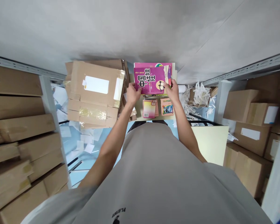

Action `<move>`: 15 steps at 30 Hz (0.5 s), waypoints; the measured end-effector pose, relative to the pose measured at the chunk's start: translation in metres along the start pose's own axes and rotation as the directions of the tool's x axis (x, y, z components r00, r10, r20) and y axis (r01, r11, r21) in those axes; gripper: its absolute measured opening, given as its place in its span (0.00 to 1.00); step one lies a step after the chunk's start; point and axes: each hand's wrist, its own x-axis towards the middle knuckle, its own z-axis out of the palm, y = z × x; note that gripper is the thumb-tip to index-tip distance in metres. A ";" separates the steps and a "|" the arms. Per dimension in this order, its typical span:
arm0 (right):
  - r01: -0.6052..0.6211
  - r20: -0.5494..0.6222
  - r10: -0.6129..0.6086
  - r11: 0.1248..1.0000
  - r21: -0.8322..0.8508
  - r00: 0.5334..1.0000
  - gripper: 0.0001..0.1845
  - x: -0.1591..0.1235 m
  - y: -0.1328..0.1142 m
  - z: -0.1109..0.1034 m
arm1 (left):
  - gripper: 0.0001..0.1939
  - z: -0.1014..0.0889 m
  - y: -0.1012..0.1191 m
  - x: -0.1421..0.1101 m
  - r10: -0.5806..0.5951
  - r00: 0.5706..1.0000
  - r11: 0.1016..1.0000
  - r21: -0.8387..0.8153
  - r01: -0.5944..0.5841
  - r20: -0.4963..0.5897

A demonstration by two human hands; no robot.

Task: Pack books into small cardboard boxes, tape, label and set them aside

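Note:
Both my hands hold a magenta book [150, 80] with large yellow characters on its cover, above a pale yellow surface [140, 112]. My left hand [132, 93] grips its left edge, fingers curled round it. My right hand [172, 91] grips its right edge the same way. Another magenta book [151, 65] lies just beyond it. Below the held book lie a pink-and-yellow booklet [149, 108] and an orange booklet [167, 106] with a picture on it.
A taped cardboard box [94, 93] with white labels stands left of the books. Metal shelves with stacked cardboard boxes line the left [20, 130] and right [251, 124]. White shredded paper [199, 95] lies right of the books. Loose paper scraps [84, 140] litter the pale blue floor.

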 end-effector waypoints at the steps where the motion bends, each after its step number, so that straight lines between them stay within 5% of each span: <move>1: -0.055 -0.012 0.055 0.998 0.036 0.998 0.32 -0.014 -0.002 -0.003 | 0.21 0.000 -0.007 -0.014 -0.016 1.000 1.000 -0.016 0.016 0.004; 4: -0.217 -0.012 0.222 0.961 0.169 0.975 0.28 -0.068 -0.003 -0.014 | 0.21 0.001 -0.035 -0.064 -0.112 0.988 0.980 -0.154 0.128 0.109; 7: -0.319 0.010 0.324 0.924 0.211 0.946 0.26 -0.123 0.004 -0.026 | 0.27 0.004 -0.065 -0.111 -0.250 0.911 0.902 -0.263 0.341 0.327; 10: -0.383 0.050 0.380 0.911 0.152 0.923 0.25 -0.159 0.018 -0.031 | 0.25 0.012 -0.089 -0.135 -0.362 0.845 0.857 -0.216 0.468 0.392; 13: -0.407 0.039 0.405 0.909 0.094 0.914 0.26 -0.171 0.032 -0.026 | 0.21 0.022 -0.104 -0.134 -0.361 0.879 0.888 -0.171 0.426 0.313; 15: -0.391 -0.028 0.392 0.920 0.025 0.920 0.25 -0.171 0.038 -0.019 | 0.19 0.027 -0.109 -0.126 -0.243 0.926 0.942 -0.159 0.296 0.288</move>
